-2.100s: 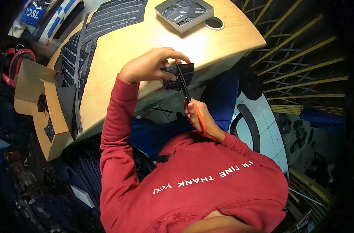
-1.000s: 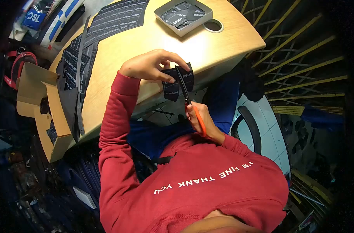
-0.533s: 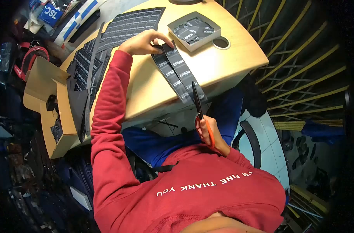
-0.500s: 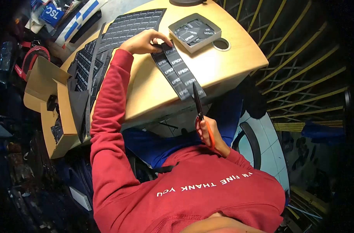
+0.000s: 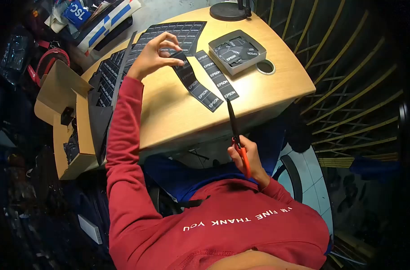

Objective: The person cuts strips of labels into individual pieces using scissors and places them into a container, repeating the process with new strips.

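My left hand (image 5: pixel 156 53) pinches the top end of a black label strip (image 5: pixel 193 85) printed EPSON, raised off the table and bending down to its lower end near the front edge. A second black strip (image 5: pixel 216 74) lies flat to its right. My right hand (image 5: pixel 250 157) grips scissors (image 5: pixel 234 123) with orange handles; their dark blades look closed and point up toward the lower end of the flat strip. Beyond the flat strip stands a grey box (image 5: pixel 238 67) holding loose EPSON labels (image 5: pixel 236 50).
Printed sheets (image 5: pixel 180 33) lie at the back of the table (image 5: pixel 169 117), with a long metal ruler (image 5: pixel 123 67) beside them. An open cardboard box (image 5: pixel 72 153) stands at left. A round table hole (image 5: pixel 265 67) sits by the grey box; a black stand base (image 5: pixel 227 12) is behind.
My left hand has lifted one strip by its top end and drawn it left, apart from the other strip. The scissors stay in my right hand, near the table's front edge.
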Demonstrator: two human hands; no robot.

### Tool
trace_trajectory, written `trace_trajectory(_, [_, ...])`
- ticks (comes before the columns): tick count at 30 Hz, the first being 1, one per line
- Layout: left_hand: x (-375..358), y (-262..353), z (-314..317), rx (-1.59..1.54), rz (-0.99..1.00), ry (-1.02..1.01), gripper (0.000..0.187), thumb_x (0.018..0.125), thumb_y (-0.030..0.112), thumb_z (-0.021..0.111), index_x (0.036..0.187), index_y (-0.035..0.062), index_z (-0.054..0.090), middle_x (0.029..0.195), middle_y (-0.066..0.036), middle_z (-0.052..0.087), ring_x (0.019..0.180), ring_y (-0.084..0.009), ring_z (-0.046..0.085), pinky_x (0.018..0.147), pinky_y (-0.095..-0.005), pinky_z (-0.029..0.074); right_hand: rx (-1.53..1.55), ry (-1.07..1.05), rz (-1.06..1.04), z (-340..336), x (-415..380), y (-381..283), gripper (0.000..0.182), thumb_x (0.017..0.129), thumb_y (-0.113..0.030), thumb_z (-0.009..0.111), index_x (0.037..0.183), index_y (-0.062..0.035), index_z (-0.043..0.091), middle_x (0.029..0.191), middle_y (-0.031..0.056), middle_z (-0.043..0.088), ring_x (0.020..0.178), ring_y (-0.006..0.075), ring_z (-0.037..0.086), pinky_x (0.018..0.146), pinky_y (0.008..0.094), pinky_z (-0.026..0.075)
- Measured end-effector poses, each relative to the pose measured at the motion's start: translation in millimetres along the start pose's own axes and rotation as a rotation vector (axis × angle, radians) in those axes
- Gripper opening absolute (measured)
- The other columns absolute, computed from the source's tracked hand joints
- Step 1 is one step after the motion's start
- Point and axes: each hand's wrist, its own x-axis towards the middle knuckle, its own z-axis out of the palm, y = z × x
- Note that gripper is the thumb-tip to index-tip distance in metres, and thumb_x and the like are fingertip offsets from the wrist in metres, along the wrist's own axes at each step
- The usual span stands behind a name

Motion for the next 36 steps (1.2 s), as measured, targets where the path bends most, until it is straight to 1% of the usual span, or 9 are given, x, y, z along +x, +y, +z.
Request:
trace_trajectory(3, [-24, 41, 5, -0.171, -0.046, -0.092, 0.037, 0.072, -0.003, 0.08, 0.096, 0.0014, 0.053, 0.096, -0.007, 0.06, 0.083, -0.0114, 0.065, 0.069, -0.0218, 0.057, 0.046, -0.013, -0.041, 1, 21, -18, 0.036, 0.085, -0.025, 0.075, 0.075, -0.0033, 0.048, 0.058, 0.0025, 0.052, 0.055, 0.0041, 0.047, 0.048, 0.0232, 0.038])
trace_trajectory(5, [-38, 72, 10, -0.075, -0.002, -0.194, 0.023, 0.074, 0.002, 0.081, 0.081, 0.0003, 0.059, 0.068, 0.003, 0.058, 0.067, -0.0032, 0.061, 0.057, -0.0171, 0.049, 0.179, 0.044, -0.141, 6, 39, -30, 0.033, 0.08, -0.016, 0.08, 0.077, -0.0044, 0.05, 0.066, 0.002, 0.059, 0.057, 0.002, 0.05, 0.049, 0.0186, 0.039])
trace_trajectory(7, [-47, 89, 19, -0.11, 0.035, -0.242, 0.02, 0.073, 0.005, 0.083, 0.079, 0.002, 0.064, 0.064, 0.006, 0.055, 0.062, -0.0004, 0.053, 0.053, -0.0164, 0.041, 0.226, 0.048, -0.199, 11, 57, -36, 0.032, 0.078, -0.013, 0.081, 0.078, -0.0046, 0.05, 0.07, 0.0019, 0.06, 0.058, 0.0019, 0.05, 0.049, 0.0181, 0.039])
trace_trajectory(8, [-49, 93, 19, 0.055, 0.154, -0.247, 0.018, 0.071, 0.007, 0.084, 0.079, 0.0045, 0.068, 0.068, 0.007, 0.057, 0.06, -0.0006, 0.043, 0.051, -0.0182, 0.031, 0.276, 0.054, -0.262, 12, 63, -40, 0.032, 0.077, -0.011, 0.082, 0.079, -0.0048, 0.05, 0.073, 0.0019, 0.062, 0.058, 0.0019, 0.05, 0.049, 0.0175, 0.039])
trace_trajectory(12, [-55, 100, 30, -0.078, 0.19, -0.292, 0.022, 0.063, 0.004, 0.086, 0.078, 0.0052, 0.069, 0.081, 0.001, 0.066, 0.065, -0.0042, 0.046, 0.055, -0.0213, 0.033, 0.418, 0.083, -0.416, 22, 80, -66, 0.032, 0.074, -0.008, 0.083, 0.086, -0.0037, 0.053, 0.077, 0.0006, 0.064, 0.06, 0.0005, 0.048, 0.054, 0.018, 0.039])
trace_trajectory(17, [-56, 101, 35, -0.094, 0.229, -0.277, 0.021, 0.064, 0.004, 0.085, 0.08, 0.0048, 0.071, 0.082, 0.0, 0.067, 0.064, -0.0035, 0.046, 0.054, -0.0206, 0.031, 0.309, 0.057, -0.313, 25, 79, -73, 0.03, 0.073, -0.003, 0.08, 0.087, -0.0038, 0.054, 0.073, -0.0023, 0.063, 0.06, -0.0004, 0.046, 0.054, 0.0178, 0.037])
trace_trajectory(27, [-62, 110, 29, -0.026, 0.265, -0.204, 0.02, 0.064, 0.003, 0.085, 0.08, 0.0058, 0.073, 0.082, -0.001, 0.068, 0.054, -0.0006, 0.035, 0.047, -0.0201, 0.023, 0.324, 0.117, -0.356, 19, 86, -77, 0.034, 0.071, 0.005, 0.079, 0.088, -0.0021, 0.051, 0.083, 0.0051, 0.065, 0.057, -0.002, 0.044, 0.05, 0.0154, 0.035])
trace_trajectory(31, [-63, 104, 35, 0.006, 0.2, -0.2, 0.02, 0.068, -0.002, 0.082, 0.085, 0.0024, 0.072, 0.092, -0.005, 0.067, 0.064, -0.0023, 0.048, 0.052, -0.0187, 0.033, 0.391, 0.121, -0.272, 25, 83, -77, 0.032, 0.073, 0.003, 0.079, 0.089, -0.0023, 0.052, 0.08, 0.0026, 0.064, 0.057, -0.0017, 0.043, 0.051, 0.0151, 0.035])
trace_trajectory(36, [-83, 91, 74, -0.344, 0.168, 0.12, 0.033, 0.075, -0.006, 0.077, 0.106, -0.0012, 0.065, 0.107, -0.008, 0.063, 0.088, -0.0111, 0.061, 0.071, -0.0222, 0.051, 0.34, 0.172, -0.318, 26, 86, -76, 0.029, 0.074, 0.0, 0.078, 0.089, -0.0035, 0.053, 0.077, 0.0012, 0.063, 0.057, -0.0016, 0.043, 0.05, 0.0155, 0.034])
